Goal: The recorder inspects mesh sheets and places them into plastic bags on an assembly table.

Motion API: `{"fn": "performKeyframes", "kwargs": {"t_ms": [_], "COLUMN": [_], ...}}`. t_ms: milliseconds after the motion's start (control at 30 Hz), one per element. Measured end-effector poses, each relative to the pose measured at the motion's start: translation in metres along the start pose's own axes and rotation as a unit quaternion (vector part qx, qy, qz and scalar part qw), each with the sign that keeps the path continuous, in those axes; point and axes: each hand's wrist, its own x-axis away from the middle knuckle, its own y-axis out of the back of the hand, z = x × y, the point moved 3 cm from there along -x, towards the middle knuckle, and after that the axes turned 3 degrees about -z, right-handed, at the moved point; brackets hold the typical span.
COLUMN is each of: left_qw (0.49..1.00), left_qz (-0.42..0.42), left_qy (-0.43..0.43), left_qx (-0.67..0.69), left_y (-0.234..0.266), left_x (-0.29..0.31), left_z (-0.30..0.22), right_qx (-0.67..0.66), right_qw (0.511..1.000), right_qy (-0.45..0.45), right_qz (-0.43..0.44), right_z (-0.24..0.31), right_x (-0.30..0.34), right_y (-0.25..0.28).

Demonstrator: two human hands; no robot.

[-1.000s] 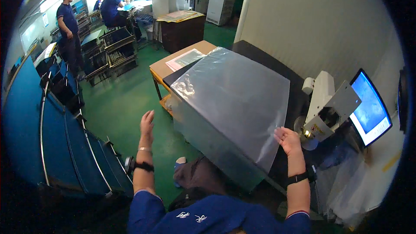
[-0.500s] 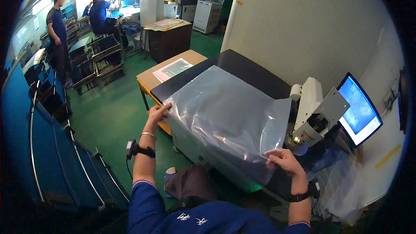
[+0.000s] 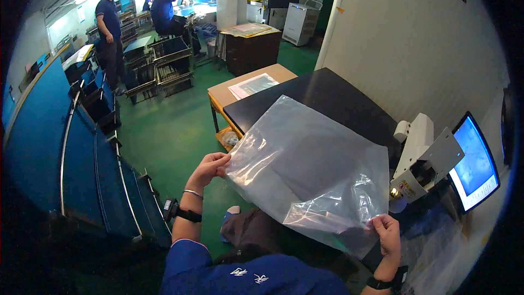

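A large clear plastic sheet [image 3: 311, 158], possibly a bag, stretches between my two hands. Its far part lies over the black tabletop [image 3: 327, 90], and its near part hangs past the table's front edge above my lap. My left hand [image 3: 210, 168] pinches its left corner, fingers closed on the film. At the near right corner, my right hand [image 3: 387, 234] grips the film between thumb and fingers. Shiny creases run across the plastic near both hands. Through the film the dark table shows faintly.
A white microscope-like device [image 3: 417, 158] stands right of the sheet, beside a lit monitor [image 3: 474, 161]. Crumpled clear plastic [image 3: 436, 257] lies below them. A brown side table [image 3: 221, 95] holds printed sheets. Blue panels [image 3: 38, 147] line the left; one person [image 3: 111, 33] stands beyond.
Both hands have drawn the plastic sheet toward me, so more of it hangs off the table edge. The view has swung left, shifting the surroundings rightward.
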Motion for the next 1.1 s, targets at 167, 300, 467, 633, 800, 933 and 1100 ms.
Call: {"fn": "performKeyframes", "kwargs": {"t_ms": [167,300,467,633,800,933,1100], "left_qw": [0.987,0.948,0.857,0.815,0.808,0.801,0.796], "left_qz": [-0.086,-0.102,-0.046,-0.087,0.032,0.041,0.052], "left_qy": [-0.128,-0.250,-0.422,-0.550,-0.529,-0.547,-0.541], "left_qx": [-0.041,0.167,0.292,0.159,0.255,0.241,0.266], "left_y": [-0.024,-0.007,0.013,-0.029,-0.023,-0.031,-0.042], "left_x": [0.016,0.029,0.067,0.097,0.111,0.111,0.108], "left_z": [-0.021,-0.017,-0.044,-0.100,-0.084,-0.088,-0.091], "right_qx": [-0.010,-0.035,0.105,0.026,-0.015,0.062,0.053], "right_qw": [0.997,0.978,0.913,0.846,0.801,0.859,0.853], "right_qy": [0.057,0.158,0.358,0.476,0.489,0.416,0.433], "right_qz": [-0.053,-0.133,-0.167,-0.238,-0.345,-0.292,-0.287], "right_z": [-0.008,0.005,0.033,0.026,0.022,0.011,0.012], "right_x": [0.015,0.042,0.077,0.090,0.099,0.105,0.106], "right_y": [0.001,0.003,0.028,0.058,0.060,0.080,0.077]}}
